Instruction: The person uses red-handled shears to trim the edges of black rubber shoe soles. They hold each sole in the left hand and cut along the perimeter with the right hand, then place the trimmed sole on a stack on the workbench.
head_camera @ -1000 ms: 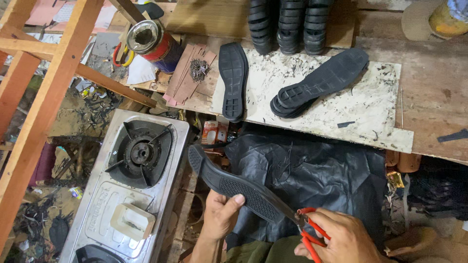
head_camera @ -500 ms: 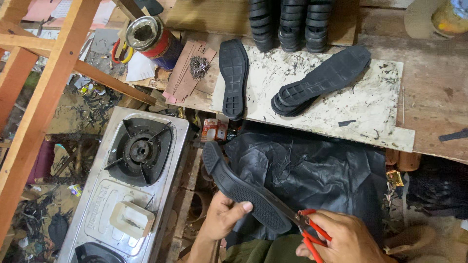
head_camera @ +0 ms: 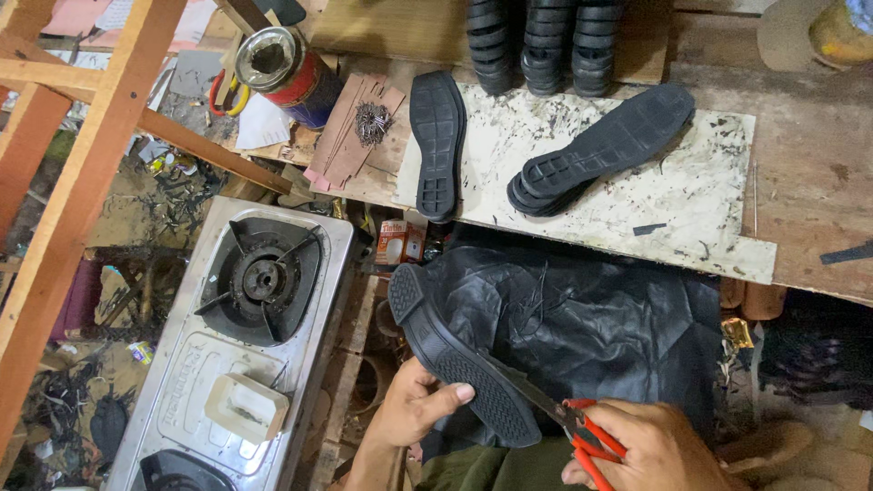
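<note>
Black rubber shoe sole (head_camera: 455, 364), ribbed tread upward, is held tilted above the dark sheet (head_camera: 591, 327) beside the gas stove (head_camera: 245, 336). Left hand (head_camera: 414, 409) grips its lower edge. Right hand (head_camera: 650, 450) clasps red-handled scissors (head_camera: 573, 427), blades at the sole's toe end.

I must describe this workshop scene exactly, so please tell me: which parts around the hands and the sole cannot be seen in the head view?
- Red-handled scissors: blades mostly hidden behind the black rubber shoe sole.
- Right hand: cut off by the bottom edge.
- Left hand: its fingers are hidden behind the sole; only the thumb shows.
- Silver two-burner gas stove: the near burner is cut off by the bottom edge.
</note>
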